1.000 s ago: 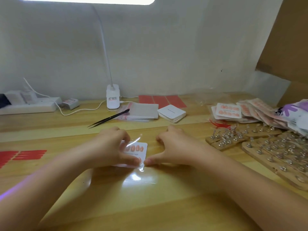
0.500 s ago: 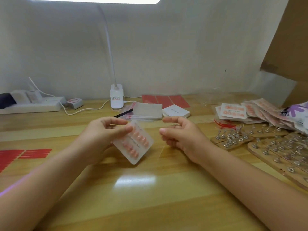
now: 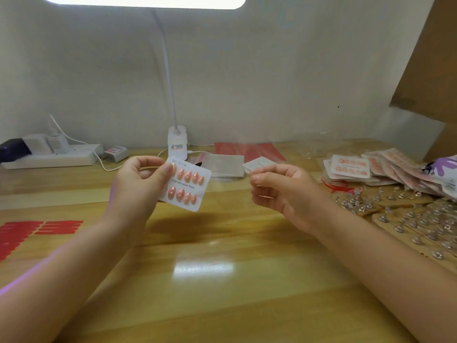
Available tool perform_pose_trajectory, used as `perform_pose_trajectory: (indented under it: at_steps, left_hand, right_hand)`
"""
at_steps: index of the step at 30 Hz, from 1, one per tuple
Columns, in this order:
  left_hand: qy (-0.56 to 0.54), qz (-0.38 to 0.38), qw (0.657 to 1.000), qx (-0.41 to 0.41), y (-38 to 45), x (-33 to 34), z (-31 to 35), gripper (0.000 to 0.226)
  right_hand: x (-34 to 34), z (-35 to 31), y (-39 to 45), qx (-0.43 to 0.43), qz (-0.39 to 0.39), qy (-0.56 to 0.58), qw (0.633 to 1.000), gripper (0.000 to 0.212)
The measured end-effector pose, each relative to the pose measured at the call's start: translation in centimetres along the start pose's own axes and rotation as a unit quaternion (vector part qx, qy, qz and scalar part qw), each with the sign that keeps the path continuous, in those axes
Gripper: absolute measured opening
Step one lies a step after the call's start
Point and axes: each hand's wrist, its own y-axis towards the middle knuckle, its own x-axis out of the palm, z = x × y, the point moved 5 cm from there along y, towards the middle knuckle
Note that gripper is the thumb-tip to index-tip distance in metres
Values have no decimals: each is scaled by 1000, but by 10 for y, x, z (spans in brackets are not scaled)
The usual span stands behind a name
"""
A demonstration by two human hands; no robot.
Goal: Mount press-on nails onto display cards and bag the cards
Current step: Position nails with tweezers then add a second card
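Two bare hands are raised above the middle of the wooden bench (image 3: 222, 280). Our left hand (image 3: 138, 186) pinches a white card (image 3: 187, 186) by its left edge, thumb on its face, lifting it clear of the bench; we see two rows of pink nails (image 3: 188, 176) on it. Our right hand (image 3: 279, 191) hovers beside it, fingers loosely curled, gripping nothing we can make out. Bagged cards (image 3: 351, 167) lie piled near the bench's right edge.

Seemingly ten nails (image 3: 187, 185), one card (image 3: 204, 175)
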Motion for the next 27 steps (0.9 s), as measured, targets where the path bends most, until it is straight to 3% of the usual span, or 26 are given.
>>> perform_pose_trajectory:
  at_steps: [4, 14, 18, 23, 27]
  left_hand:
    - [-25, 1, 1000, 10, -5, 3, 7, 17]
    - [-47, 32, 997, 60, -9, -1, 23, 23]
    - [-60, 34, 992, 104, -14, 2, 38, 26]
    - [-110, 32, 978, 173, -26, -2, 78, 11]
    - [-121, -17, 979, 161, -30, 4, 95, 13]
  right_hand:
    - [5, -4, -3, 5, -29, 40, 999, 23]
    - [1, -11, -8, -34, 32, -68, 997, 54]
    - [3, -16, -12, -45, 39, -125, 990, 55]
    - [3, -24, -14, -74, 48, -160, 983, 45]
    - [5, -30, -17, -103, 43, -194, 975, 42]
